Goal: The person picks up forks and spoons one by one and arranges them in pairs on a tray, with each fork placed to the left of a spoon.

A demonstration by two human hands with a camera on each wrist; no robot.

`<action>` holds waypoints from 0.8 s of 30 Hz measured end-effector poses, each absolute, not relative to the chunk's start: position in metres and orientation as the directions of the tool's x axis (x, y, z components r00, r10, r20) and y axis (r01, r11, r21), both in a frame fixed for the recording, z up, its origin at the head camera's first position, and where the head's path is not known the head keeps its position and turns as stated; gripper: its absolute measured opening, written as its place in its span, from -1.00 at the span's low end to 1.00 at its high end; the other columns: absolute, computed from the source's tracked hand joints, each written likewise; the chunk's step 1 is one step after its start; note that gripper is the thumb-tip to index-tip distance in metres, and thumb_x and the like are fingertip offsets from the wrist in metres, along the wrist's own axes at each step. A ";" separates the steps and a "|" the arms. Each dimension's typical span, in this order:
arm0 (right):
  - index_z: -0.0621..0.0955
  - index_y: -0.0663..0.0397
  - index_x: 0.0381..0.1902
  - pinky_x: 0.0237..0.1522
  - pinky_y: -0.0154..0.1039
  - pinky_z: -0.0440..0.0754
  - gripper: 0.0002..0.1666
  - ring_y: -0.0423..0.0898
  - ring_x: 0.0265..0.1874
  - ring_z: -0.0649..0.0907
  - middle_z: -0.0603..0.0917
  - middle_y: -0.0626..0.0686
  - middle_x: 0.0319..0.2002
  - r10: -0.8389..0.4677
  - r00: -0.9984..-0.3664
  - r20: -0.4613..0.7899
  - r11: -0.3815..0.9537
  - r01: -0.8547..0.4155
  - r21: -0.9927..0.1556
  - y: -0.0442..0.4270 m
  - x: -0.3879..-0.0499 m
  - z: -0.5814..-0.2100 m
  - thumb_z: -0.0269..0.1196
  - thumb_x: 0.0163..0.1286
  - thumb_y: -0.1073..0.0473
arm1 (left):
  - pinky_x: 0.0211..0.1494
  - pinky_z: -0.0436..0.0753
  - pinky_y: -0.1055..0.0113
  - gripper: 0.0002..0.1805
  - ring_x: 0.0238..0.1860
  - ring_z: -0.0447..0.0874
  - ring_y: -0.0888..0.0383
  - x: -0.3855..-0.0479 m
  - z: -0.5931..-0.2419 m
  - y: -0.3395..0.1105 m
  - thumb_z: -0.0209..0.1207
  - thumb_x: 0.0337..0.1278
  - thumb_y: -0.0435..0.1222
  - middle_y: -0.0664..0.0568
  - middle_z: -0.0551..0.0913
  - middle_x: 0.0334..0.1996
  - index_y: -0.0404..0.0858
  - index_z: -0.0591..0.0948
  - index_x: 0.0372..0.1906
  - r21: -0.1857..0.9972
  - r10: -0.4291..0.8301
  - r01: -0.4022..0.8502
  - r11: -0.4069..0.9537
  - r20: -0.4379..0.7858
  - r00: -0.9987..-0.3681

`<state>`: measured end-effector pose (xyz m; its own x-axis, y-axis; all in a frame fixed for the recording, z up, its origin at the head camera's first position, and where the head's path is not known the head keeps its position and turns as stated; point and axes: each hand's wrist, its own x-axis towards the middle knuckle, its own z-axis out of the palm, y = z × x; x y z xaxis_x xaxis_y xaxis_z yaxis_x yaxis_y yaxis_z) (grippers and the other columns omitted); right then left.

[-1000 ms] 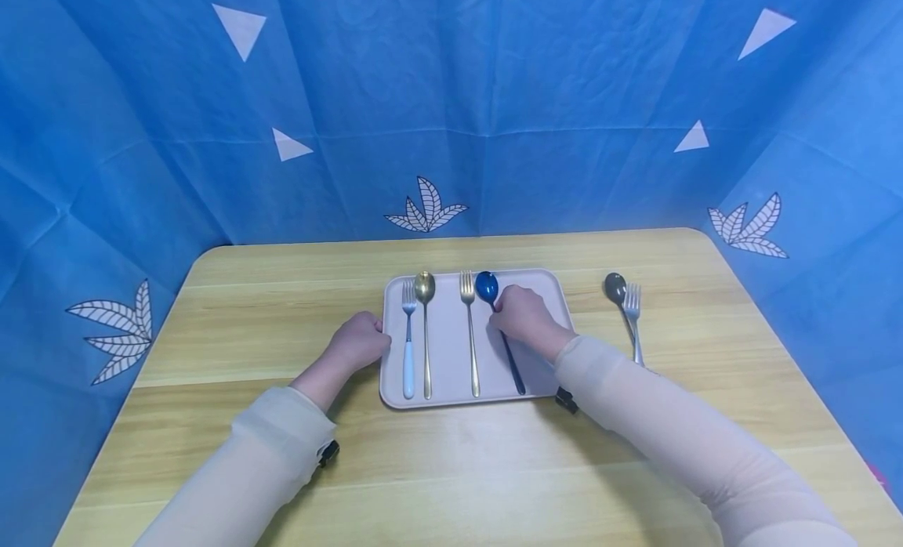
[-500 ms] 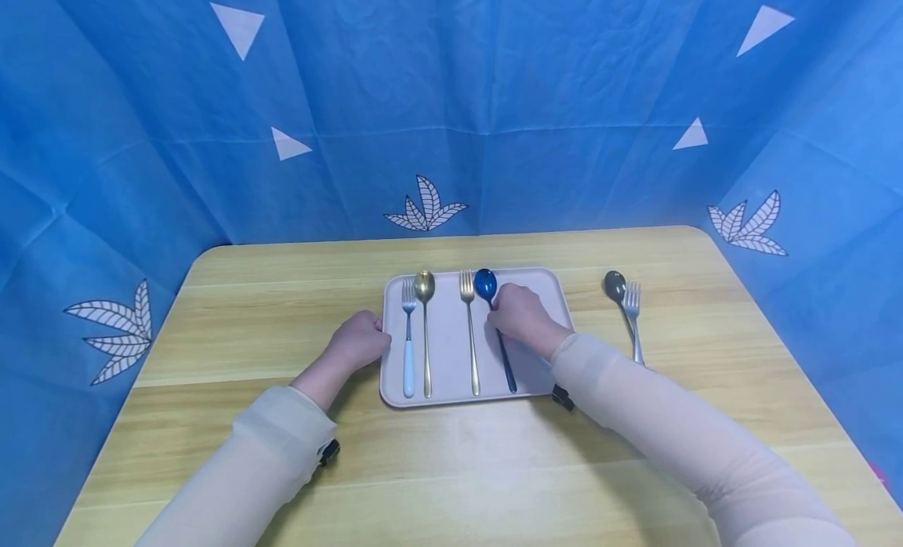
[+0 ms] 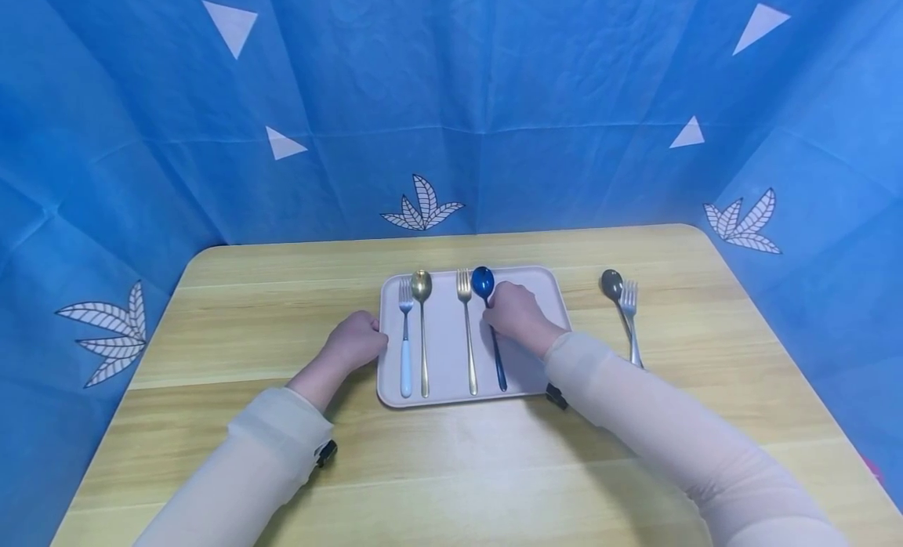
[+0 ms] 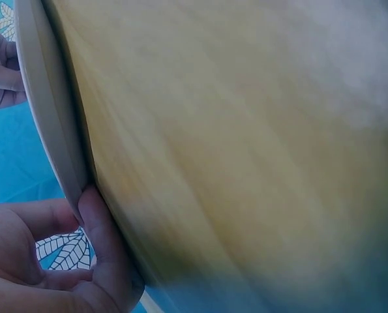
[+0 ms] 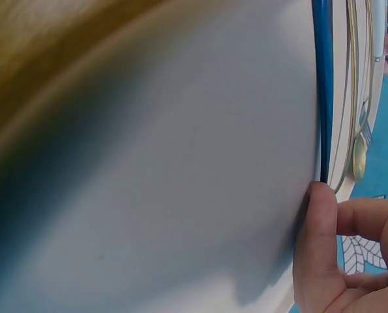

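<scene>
A pale pinkish tray (image 3: 444,374) lies on the table. My left hand (image 3: 351,341) pinches its left rim between thumb and finger, as the left wrist view shows. On the tray, from left to right, lie a fork with a light blue handle (image 3: 405,367), a gold spoon (image 3: 422,286), a gold fork (image 3: 463,287) and a blue spoon (image 3: 483,281). The blue spoon's handle is pinched by my right hand (image 3: 517,316), which covers its upper part. In the right wrist view, thumb and fingertip meet at the blue handle (image 5: 323,98).
Right of the tray, a dark spoon (image 3: 612,284) and a silver fork (image 3: 629,298) lie side by side on the wooden table (image 3: 451,469), their lower ends partly behind the right sleeve. A blue curtain (image 3: 451,100) hangs round the table's back and sides.
My right hand has shifted slightly left with the blue spoon, whose handle end has swung left so the spoon lies straighter, closer to the gold fork. The left hand stays on the tray rim.
</scene>
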<state>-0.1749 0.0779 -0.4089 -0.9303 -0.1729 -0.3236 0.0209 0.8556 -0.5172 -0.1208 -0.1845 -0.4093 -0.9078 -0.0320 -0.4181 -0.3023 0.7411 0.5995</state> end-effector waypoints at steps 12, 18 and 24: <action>0.41 0.02 -0.75 -0.58 -0.33 0.49 -0.59 -0.15 -0.71 0.61 0.54 -0.03 -0.76 -0.139 -0.926 -0.352 0.850 0.071 -0.522 0.074 -0.174 -0.407 0.20 0.28 0.32 | -0.52 0.37 0.29 -0.87 -0.57 0.34 0.10 -0.120 -0.411 -0.186 0.00 -0.04 -0.43 0.01 0.38 -0.59 -0.23 0.37 -0.59 0.605 -0.020 -0.286 0.743 -0.408 -0.913; 0.43 0.03 -0.75 -0.57 -0.34 0.49 -0.60 -0.15 -0.70 0.62 0.56 -0.02 -0.76 -0.142 -0.926 -0.350 0.851 0.066 -0.521 0.074 -0.173 -0.406 0.19 0.29 0.32 | -0.52 0.37 0.30 -0.87 -0.58 0.34 0.11 -0.120 -0.410 -0.186 0.00 -0.04 -0.44 0.01 0.38 -0.59 -0.22 0.37 -0.59 0.608 -0.016 -0.283 0.742 -0.405 -0.914; 0.42 0.03 -0.77 -0.60 -0.34 0.44 -0.58 -0.16 -0.73 0.60 0.56 -0.02 -0.77 -0.141 -0.925 -0.354 0.853 0.068 -0.518 0.074 -0.173 -0.406 0.18 0.29 0.32 | -0.53 0.36 0.31 -0.86 -0.59 0.33 0.11 -0.121 -0.410 -0.186 0.00 -0.04 -0.43 0.02 0.38 -0.61 -0.22 0.36 -0.60 0.608 -0.011 -0.275 0.745 -0.401 -0.916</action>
